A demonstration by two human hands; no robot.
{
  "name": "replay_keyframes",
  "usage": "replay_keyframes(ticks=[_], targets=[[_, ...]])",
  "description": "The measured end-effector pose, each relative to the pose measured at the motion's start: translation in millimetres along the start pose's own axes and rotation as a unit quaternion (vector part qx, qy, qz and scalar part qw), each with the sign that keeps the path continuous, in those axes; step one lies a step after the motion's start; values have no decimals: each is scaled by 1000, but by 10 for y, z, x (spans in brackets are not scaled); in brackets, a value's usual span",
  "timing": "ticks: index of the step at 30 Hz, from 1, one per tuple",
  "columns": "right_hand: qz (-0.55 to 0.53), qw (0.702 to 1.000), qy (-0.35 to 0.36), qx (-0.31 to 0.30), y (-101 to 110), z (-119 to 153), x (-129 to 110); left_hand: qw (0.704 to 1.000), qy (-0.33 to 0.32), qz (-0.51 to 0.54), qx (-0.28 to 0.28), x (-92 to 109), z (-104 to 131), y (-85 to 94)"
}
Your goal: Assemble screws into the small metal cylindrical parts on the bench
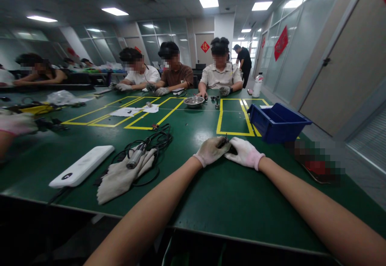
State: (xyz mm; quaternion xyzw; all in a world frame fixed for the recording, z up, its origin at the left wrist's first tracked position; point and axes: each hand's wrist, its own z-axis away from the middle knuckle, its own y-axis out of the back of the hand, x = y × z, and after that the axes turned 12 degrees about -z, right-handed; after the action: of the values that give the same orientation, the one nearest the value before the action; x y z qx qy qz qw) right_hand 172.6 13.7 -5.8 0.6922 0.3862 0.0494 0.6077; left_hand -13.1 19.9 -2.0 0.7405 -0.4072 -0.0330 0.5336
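My left hand, in a pale work glove with darkened fingers, and my right hand, in a white and pink glove, meet above the green table. Between their fingertips is a small dark part with a thin metal pin standing up from it. Fingers of both hands are closed around this part. Its exact shape is mostly hidden by the gloves.
Right of my hands stands a blue bin. At left lie a white power bank, spare gloves, a metal cylinder and black cables. A steel bowl is farther back. Several people sit around the table.
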Motion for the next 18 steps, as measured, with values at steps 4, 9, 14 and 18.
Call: replay_keyframes(ticks=[4,9,14,18], targets=[[-1,1000,0,-2,6,-2,0,1000,6,4,1,1,-12,-17],[-4,1000,-7,-3,12,2,1,1000,6,-1,5,-2,-21,-29],[-6,1000,-10,-1,1,6,15,1000,13,-3,0,17,-28,-22],[-4,1000,-2,2,-1,1,19,1000,2,19,-14,21,-7,18]])
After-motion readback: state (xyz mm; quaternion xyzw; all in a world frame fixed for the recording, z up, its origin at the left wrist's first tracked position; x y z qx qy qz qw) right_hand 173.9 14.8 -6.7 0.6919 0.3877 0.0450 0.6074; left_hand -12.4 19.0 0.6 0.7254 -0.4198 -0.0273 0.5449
